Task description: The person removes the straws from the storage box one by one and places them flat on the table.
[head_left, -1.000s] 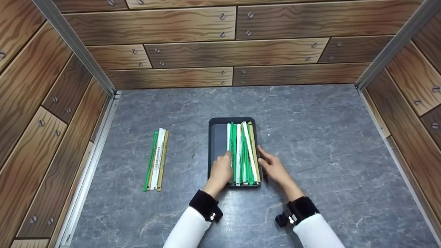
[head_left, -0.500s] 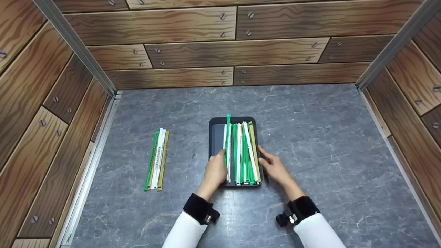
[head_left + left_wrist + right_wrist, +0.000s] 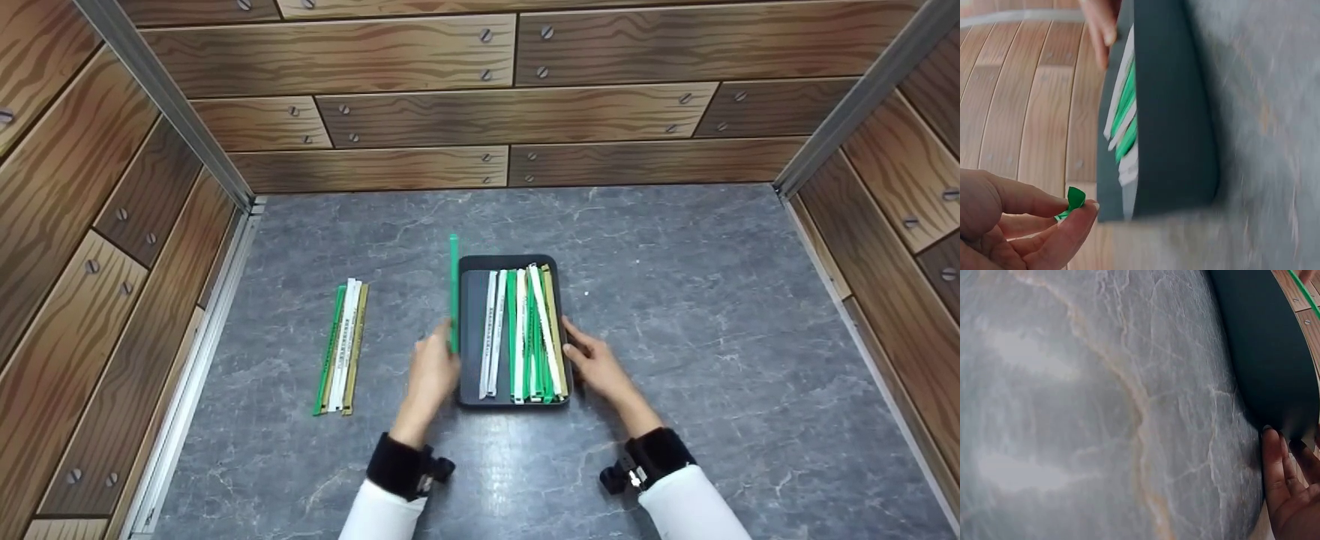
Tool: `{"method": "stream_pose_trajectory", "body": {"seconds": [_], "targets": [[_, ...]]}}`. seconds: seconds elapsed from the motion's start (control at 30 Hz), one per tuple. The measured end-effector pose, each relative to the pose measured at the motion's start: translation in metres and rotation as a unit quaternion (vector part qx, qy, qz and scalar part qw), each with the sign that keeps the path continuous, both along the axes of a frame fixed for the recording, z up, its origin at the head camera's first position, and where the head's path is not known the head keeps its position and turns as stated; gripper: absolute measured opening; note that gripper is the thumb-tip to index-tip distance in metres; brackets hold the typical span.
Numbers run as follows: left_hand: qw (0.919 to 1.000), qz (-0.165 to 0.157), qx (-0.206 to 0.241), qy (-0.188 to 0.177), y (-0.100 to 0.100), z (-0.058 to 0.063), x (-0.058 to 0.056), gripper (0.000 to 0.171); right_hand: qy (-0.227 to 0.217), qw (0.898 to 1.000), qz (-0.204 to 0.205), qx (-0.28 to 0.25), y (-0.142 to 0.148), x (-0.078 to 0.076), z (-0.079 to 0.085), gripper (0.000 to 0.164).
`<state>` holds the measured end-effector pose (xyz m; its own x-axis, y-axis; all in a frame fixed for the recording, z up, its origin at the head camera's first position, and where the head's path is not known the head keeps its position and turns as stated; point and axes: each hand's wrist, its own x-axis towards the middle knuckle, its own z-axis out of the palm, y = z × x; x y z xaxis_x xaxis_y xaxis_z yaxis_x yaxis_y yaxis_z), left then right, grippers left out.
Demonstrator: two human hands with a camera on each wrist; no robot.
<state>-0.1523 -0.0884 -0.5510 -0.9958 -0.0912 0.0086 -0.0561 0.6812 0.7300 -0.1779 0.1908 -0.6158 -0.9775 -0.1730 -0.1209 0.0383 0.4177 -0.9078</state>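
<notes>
My left hand (image 3: 433,367) pinches a green wrapped straw (image 3: 454,289) between thumb and fingers, just off the left side of a black tray (image 3: 472,262). The straw stands out past the fingertips, pointing away; in the left wrist view its flat end (image 3: 1076,198) shows between the fingers. Inside the tray lie several wrapped straws in white, green and gold, bunched to the right. Two pale straws (image 3: 488,330) lie apart from that bunch on the left. My right hand (image 3: 598,367) touches the tray's right outer wall with its fingertips, fingers fairly straight.
A small row of wrapped straws (image 3: 343,349), green, white and gold, lies on the grey marbled table (image 3: 712,315) left of the tray. Wood-patterned walls (image 3: 420,169) enclose the table at the back and both sides.
My left hand has drawn the green straw out of the bunch and carried it left, past the tray's edge. Two pale straws shifted left inside the tray. The right hand stays put.
</notes>
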Motion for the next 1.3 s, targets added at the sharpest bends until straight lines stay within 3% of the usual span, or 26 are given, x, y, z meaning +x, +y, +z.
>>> {"method": "stream_pose_trajectory", "body": {"seconds": [0.13, 0.33, 0.57, 0.87, 1.3], "targets": [[0.9993, 0.034, -0.001, -0.013, -0.029, -0.001, 0.003, 0.062, -0.001, 1.0, 0.003, 0.003, 0.0, 0.0, -0.001, 0.053], [0.9954, 0.072, -0.05, -0.038, -0.069, -0.012, 0.009, 0.058, -0.005, 1.0, 0.003, 0.004, 0.0, 0.0, -0.001, 0.054], [0.9848, 0.102, -0.101, -0.098, -0.098, -0.027, 0.014, 0.051, -0.012, 1.0, 0.004, 0.017, 0.0, 0.0, 0.001, 0.054], [0.9768, 0.107, -0.128, -0.135, -0.109, -0.036, 0.02, 0.052, -0.006, 1.0, 0.007, 0.016, 0.0, 0.0, 0.001, 0.054], [0.9741, 0.12, -0.136, -0.135, -0.114, -0.04, 0.019, 0.048, 0.0, 1.0, 0.006, 0.008, 0.001, -0.001, -0.001, 0.053]]}}
